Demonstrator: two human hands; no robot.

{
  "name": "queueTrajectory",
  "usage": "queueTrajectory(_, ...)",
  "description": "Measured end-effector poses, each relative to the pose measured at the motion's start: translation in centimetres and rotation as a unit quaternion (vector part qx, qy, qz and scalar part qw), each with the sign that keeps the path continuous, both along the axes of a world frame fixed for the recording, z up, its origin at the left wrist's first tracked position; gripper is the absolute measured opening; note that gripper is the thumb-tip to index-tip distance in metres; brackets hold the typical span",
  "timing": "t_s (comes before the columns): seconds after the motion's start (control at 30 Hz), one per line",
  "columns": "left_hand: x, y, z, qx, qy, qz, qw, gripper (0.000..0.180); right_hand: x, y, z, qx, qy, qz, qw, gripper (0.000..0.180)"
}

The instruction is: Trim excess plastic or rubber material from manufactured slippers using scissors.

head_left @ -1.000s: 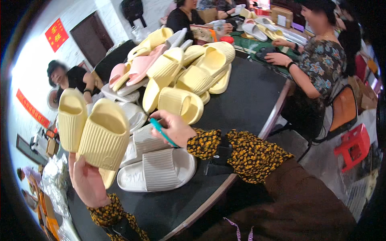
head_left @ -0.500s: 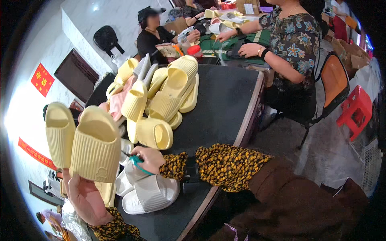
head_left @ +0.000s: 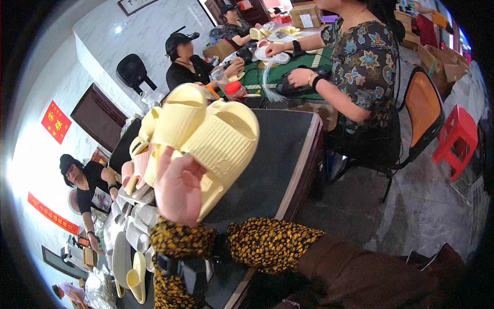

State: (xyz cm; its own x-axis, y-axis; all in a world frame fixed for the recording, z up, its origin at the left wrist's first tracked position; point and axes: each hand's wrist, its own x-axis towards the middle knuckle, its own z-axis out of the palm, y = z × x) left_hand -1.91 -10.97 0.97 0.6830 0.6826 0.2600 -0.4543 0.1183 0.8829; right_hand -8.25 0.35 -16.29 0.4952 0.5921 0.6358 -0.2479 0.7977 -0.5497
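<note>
Left hand (head_left: 180,190), palm toward the wearer, grasped yellow slippers (head_left: 221,141), at least two, held up over the dark table (head_left: 272,154), just beyond the fingers. Right hand: hidden where the left wrist crossed it, so I could not tell its state; only the right sleeve (head_left: 272,244) showed, running in from the right. Grey slippers (head_left: 139,232) and pink slippers (head_left: 141,167) were heaped left of the grasping hand. Past the far end, a green-topped table (head_left: 252,77) and a co-worker in a flowered shirt (head_left: 360,67), one hand at a white slipper (head_left: 275,55). Right of the held slippers, dark tabletop ran to a pale rim (head_left: 303,170); beyond it, grey floor (head_left: 355,211), an orange-backed chair (head_left: 422,103) and a red stool (head_left: 455,141)
</note>
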Motion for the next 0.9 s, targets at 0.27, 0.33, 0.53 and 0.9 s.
queueTrajectory(0.27, 4.9, 2.5, -8.8, -0.017, 0.254, -0.029, 0.967, 0.077, 2.4, -0.6, -2.1, -0.032, -0.027, 0.037, 0.998, 0.042)
queueTrajectory(0.33, 4.6, 2.6, -8.7, 0.002, 0.261, -0.037, 0.965, 0.077, 2.3, -0.9, -2.9, -0.045, -0.030, 0.047, 0.997, 0.042)
queueTrajectory(0.53, 1.0, -0.7, -5.1, 0.129, 0.268, 0.031, 0.954, 0.069, 1.2, -1.9, -2.1, -0.052, -0.057, 0.091, 0.993, 0.042)
queueTrajectory(0.9, -13.1, -1.8, -4.1, 0.262, 0.288, 0.125, 0.913, 0.040, -0.5, -4.6, -2.2, -0.103, -0.118, 0.152, 0.976, 0.041)
